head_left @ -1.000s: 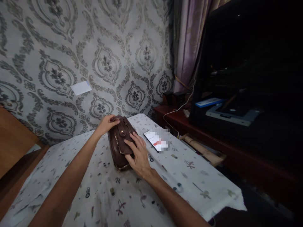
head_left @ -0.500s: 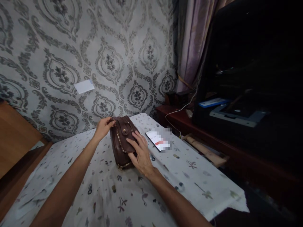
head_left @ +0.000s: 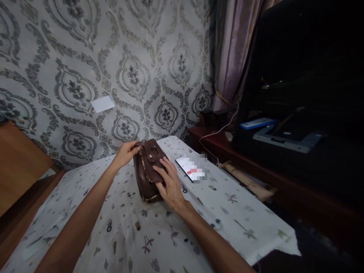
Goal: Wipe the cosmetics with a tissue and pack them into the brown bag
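A dark brown leather handbag (head_left: 146,170) with gold zips and a round gold clasp on its front lies on the patterned white cloth. My left hand (head_left: 126,153) is closed at the bag's far left corner, thumb and fingers pinched at the end of a gold front zip; the zipper pull itself is mostly hidden by the fingertips. Across the near right part of the bag rests my right hand (head_left: 171,185), its fingers spread over the front flap and its thumb by the flap's lower edge.
A phone (head_left: 189,169) with a lit screen, partly blurred out, lies right of the bag. The white cloth (head_left: 227,216) covers the surface. Beyond its right edge are a thin white cable (head_left: 210,134) and a large dark screen (head_left: 284,76). Patterned wallpaper backs the scene; a wooden panel (head_left: 22,167) stands left.
The view has shifted slightly. Both hands keep nearly the same places on the handbag, with the left hand's fingers moved only a little.
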Action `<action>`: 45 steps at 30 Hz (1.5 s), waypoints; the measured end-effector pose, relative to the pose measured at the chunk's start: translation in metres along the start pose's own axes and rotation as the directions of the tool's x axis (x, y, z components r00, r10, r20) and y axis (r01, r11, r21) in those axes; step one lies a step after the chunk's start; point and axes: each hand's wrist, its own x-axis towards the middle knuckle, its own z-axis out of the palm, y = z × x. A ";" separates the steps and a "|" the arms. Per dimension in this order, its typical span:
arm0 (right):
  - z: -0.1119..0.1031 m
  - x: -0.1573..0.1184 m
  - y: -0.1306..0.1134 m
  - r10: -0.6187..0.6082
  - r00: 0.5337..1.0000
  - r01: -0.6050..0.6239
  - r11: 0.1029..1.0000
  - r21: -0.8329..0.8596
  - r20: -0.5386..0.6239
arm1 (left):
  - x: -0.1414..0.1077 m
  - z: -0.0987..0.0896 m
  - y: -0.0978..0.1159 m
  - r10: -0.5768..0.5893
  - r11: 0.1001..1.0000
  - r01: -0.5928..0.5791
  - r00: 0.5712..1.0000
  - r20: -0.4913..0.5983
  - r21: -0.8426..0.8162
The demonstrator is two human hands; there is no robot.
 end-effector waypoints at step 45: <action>-0.008 0.004 -0.003 -0.102 0.993 0.101 0.995 -0.023 -0.063 | 0.003 -0.004 0.028 -0.069 0.997 0.072 0.992 0.106 -0.023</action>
